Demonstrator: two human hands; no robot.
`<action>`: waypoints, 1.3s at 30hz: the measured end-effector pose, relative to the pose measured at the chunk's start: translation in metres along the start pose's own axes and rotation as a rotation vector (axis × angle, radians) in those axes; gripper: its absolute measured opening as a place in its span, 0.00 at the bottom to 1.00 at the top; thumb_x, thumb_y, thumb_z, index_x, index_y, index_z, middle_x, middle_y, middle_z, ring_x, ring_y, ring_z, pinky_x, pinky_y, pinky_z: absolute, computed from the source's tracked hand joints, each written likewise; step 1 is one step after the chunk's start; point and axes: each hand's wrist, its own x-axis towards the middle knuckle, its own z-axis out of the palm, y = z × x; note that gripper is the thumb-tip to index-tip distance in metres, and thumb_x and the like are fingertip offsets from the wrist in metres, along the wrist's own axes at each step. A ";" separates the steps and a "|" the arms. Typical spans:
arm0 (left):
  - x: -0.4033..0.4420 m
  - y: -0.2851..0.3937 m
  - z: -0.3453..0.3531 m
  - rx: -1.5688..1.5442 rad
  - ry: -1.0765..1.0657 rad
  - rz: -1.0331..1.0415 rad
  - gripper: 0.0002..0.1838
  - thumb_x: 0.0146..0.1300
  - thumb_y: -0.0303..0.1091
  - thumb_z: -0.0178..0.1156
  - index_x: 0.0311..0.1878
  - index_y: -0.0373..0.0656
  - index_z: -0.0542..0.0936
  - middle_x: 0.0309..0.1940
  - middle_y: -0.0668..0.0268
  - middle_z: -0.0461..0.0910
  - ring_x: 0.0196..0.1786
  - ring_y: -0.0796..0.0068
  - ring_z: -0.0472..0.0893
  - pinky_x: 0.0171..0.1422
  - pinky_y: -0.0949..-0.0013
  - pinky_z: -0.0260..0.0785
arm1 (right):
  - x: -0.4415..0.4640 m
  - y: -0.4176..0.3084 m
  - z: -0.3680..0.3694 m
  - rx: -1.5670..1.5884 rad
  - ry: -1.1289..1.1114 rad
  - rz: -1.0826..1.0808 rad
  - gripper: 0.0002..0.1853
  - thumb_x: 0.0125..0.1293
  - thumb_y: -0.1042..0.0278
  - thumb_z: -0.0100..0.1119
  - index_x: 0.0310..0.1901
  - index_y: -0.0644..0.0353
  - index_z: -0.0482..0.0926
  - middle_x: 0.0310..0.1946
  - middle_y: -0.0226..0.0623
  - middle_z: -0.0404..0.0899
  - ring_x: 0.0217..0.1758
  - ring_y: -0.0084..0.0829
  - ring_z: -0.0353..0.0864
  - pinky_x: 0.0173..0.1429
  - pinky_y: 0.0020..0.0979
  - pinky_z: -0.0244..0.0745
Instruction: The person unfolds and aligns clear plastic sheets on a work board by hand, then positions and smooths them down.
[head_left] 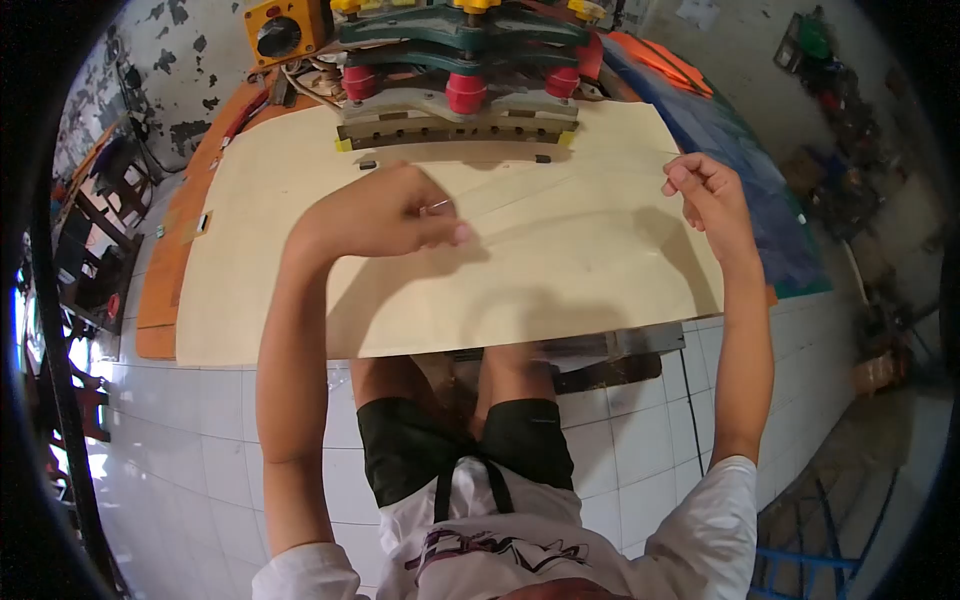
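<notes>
Far L: orange tbl [155, 310], its top mostly covered by a lg pale sheet [260, 250]. Yellow ctrl box [280, 38] stood at the back L, w/ black dial. L hand [385, 215] was over the sheet, fingers curled, pinching a thin see-through strip [437, 207] that glinted at the fingertips; its far end was too faint to trace. Mid back: green machine [440, 60] w/ red & yellow knobs, its lower bar above the sheet. R hand [712, 195] was nr the sheet's R edge, fingers bent to thumb; couldn't tell if gripping anything. Far R: blue plastic [790, 230].
</notes>
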 end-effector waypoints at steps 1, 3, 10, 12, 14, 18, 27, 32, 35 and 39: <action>-0.008 -0.005 -0.002 0.008 -0.002 -0.007 0.14 0.68 0.39 0.65 0.34 0.35 0.86 0.25 0.64 0.84 0.27 0.73 0.82 0.34 0.70 0.74 | -0.005 -0.011 0.014 0.007 0.023 -0.020 0.10 0.70 0.65 0.65 0.43 0.65 0.84 0.32 0.31 0.83 0.30 0.15 0.76 0.31 0.18 0.68; -0.021 -0.011 -0.002 0.083 0.075 0.071 0.12 0.65 0.36 0.68 0.39 0.35 0.85 0.30 0.61 0.87 0.32 0.73 0.85 0.38 0.71 0.77 | -0.013 -0.028 0.037 -0.006 -0.001 -0.119 0.09 0.70 0.67 0.64 0.43 0.65 0.84 0.32 0.30 0.83 0.32 0.15 0.77 0.33 0.19 0.70; -0.025 0.040 0.027 0.069 0.390 0.075 0.13 0.64 0.35 0.69 0.44 0.34 0.83 0.32 0.54 0.87 0.36 0.64 0.88 0.43 0.67 0.80 | -0.017 -0.077 0.093 -0.024 -0.179 -0.343 0.06 0.69 0.72 0.64 0.40 0.67 0.84 0.30 0.29 0.83 0.33 0.16 0.79 0.38 0.20 0.73; -0.030 0.048 0.035 -0.005 0.430 0.087 0.11 0.65 0.32 0.67 0.43 0.32 0.83 0.29 0.57 0.86 0.34 0.69 0.88 0.41 0.68 0.78 | -0.014 -0.091 0.097 -0.024 -0.189 -0.374 0.07 0.69 0.72 0.64 0.41 0.67 0.84 0.30 0.29 0.83 0.33 0.16 0.79 0.38 0.20 0.73; -0.035 0.053 0.035 -0.086 0.485 0.058 0.10 0.65 0.30 0.67 0.42 0.32 0.83 0.28 0.59 0.85 0.33 0.72 0.86 0.40 0.69 0.78 | -0.011 -0.103 0.098 0.044 -0.188 -0.411 0.08 0.69 0.71 0.66 0.42 0.68 0.84 0.28 0.28 0.82 0.31 0.15 0.78 0.37 0.20 0.73; -0.050 0.065 0.022 -0.285 0.490 0.004 0.07 0.67 0.26 0.64 0.41 0.30 0.83 0.26 0.65 0.84 0.31 0.80 0.83 0.37 0.74 0.76 | -0.008 -0.117 0.099 0.140 -0.235 -0.391 0.09 0.69 0.69 0.67 0.42 0.68 0.85 0.28 0.28 0.82 0.30 0.15 0.78 0.37 0.20 0.73; -0.077 0.041 -0.017 -0.424 0.164 -0.154 0.07 0.69 0.26 0.64 0.42 0.30 0.83 0.29 0.62 0.86 0.31 0.77 0.86 0.40 0.73 0.82 | -0.007 -0.106 0.103 0.107 -0.184 -0.282 0.13 0.72 0.60 0.63 0.40 0.62 0.84 0.21 0.23 0.77 0.19 0.08 0.64 0.21 0.15 0.51; -0.084 0.026 -0.031 -0.432 0.082 -0.180 0.10 0.69 0.28 0.66 0.44 0.29 0.83 0.32 0.58 0.87 0.34 0.73 0.87 0.41 0.71 0.82 | -0.009 -0.102 0.101 0.182 -0.202 -0.140 0.11 0.73 0.63 0.61 0.43 0.63 0.85 0.23 0.24 0.79 0.18 0.09 0.62 0.20 0.15 0.52; -0.088 0.011 -0.037 -0.447 0.093 -0.170 0.11 0.68 0.29 0.66 0.45 0.29 0.83 0.32 0.58 0.87 0.34 0.72 0.87 0.41 0.71 0.82 | -0.005 -0.094 0.097 0.197 -0.164 -0.151 0.13 0.75 0.62 0.57 0.44 0.63 0.85 0.24 0.23 0.78 0.19 0.09 0.63 0.21 0.15 0.54; -0.092 -0.011 -0.051 -0.427 0.137 -0.177 0.11 0.67 0.29 0.67 0.45 0.29 0.83 0.33 0.57 0.87 0.34 0.72 0.87 0.42 0.70 0.82 | 0.007 -0.079 0.089 0.218 -0.149 -0.165 0.14 0.76 0.61 0.56 0.45 0.63 0.84 0.25 0.23 0.78 0.19 0.10 0.63 0.22 0.15 0.55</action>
